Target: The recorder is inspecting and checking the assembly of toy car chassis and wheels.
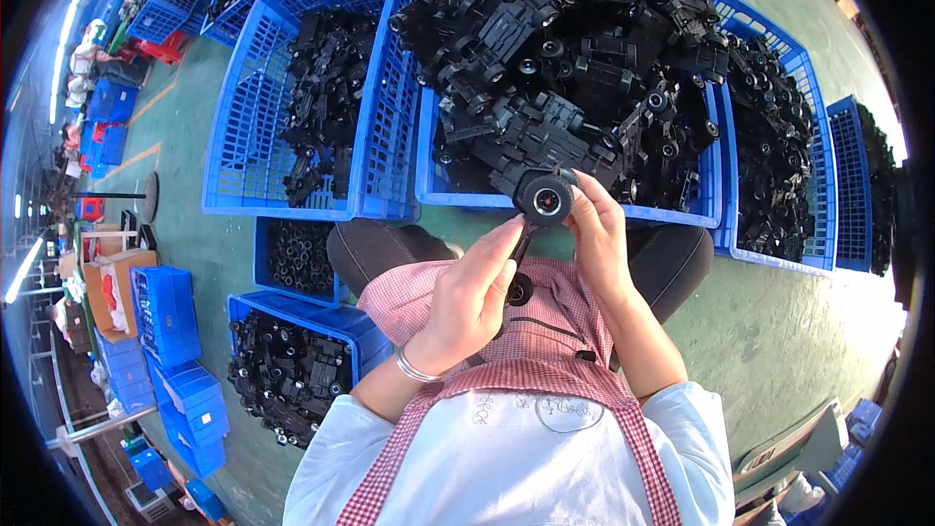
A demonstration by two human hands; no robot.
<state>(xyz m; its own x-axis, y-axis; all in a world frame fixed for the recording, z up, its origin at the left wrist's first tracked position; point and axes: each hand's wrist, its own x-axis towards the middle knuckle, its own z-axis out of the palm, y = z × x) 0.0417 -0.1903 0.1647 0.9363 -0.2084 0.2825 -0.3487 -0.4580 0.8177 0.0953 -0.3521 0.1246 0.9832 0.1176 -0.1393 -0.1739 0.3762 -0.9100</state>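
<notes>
Over my lap, a black toy car chassis point(521, 249) is held edge-on between both hands. One black wheel point(545, 200) with a silver ring and a red centre sits at its far end. A second wheel point(520, 289) shows at the near end, partly behind my fingers. My left hand point(470, 297) is closed around the chassis from the left, a metal bangle at its wrist. The fingers of my right hand point(598, 234) pinch the far wheel's right side; their tips are partly hidden behind it.
A blue crate point(570, 205) heaped with black chassis stands directly ahead. More chassis fill the left crate point(282, 209), the right crate point(779, 258) and a lower-left bin point(375, 331). Loose tyres lie in a small bin point(300, 255) beside my left knee. Green floor point(750, 331) surrounds them.
</notes>
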